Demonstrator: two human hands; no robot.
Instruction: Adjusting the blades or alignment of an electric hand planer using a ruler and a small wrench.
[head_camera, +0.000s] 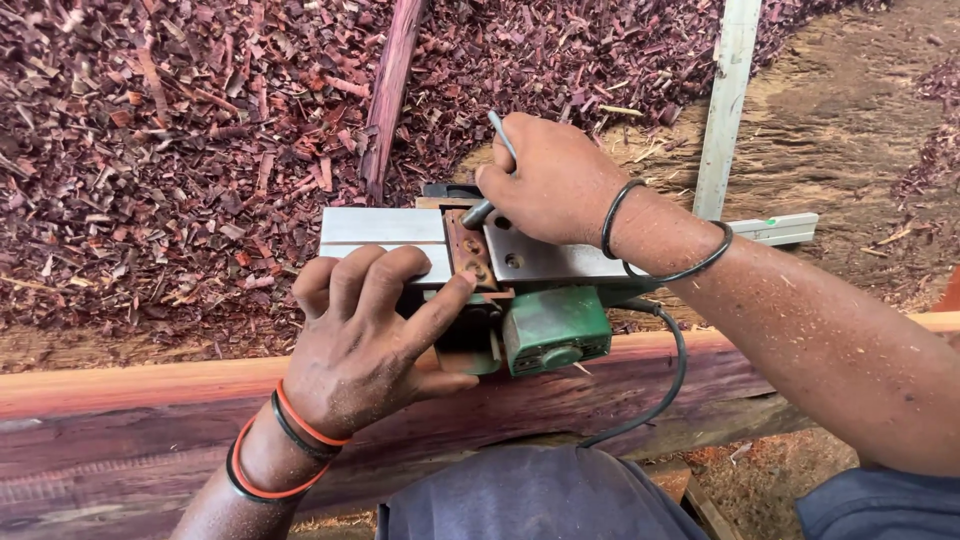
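- A deep spread of reddish wood shavings (150, 150) is covering the ground at the left and top, well beyond the hands.
- A long reddish timber beam (120, 400) is running across the lower part of the view, under the wrists.
- The left hand (365, 345) is lying with fingers spread over the near left edge of the upturned electric planer (480, 280), its fingertips pressing on the flat metal sole and its thumb reaching toward the blade drum (470, 255).
- The planer is resting sole-up on the beam, between the two hands, with its green housing facing the person.
- The right hand (550, 180) is closing around a thin metal key tool (492, 175), whose tip is touching the planer just beside the drum.
- A black power cord (665, 385) is looping down from the planer past the right forearm.
- A pale metal square (730, 120) is lying on the sawdust at the right, apart from both hands.
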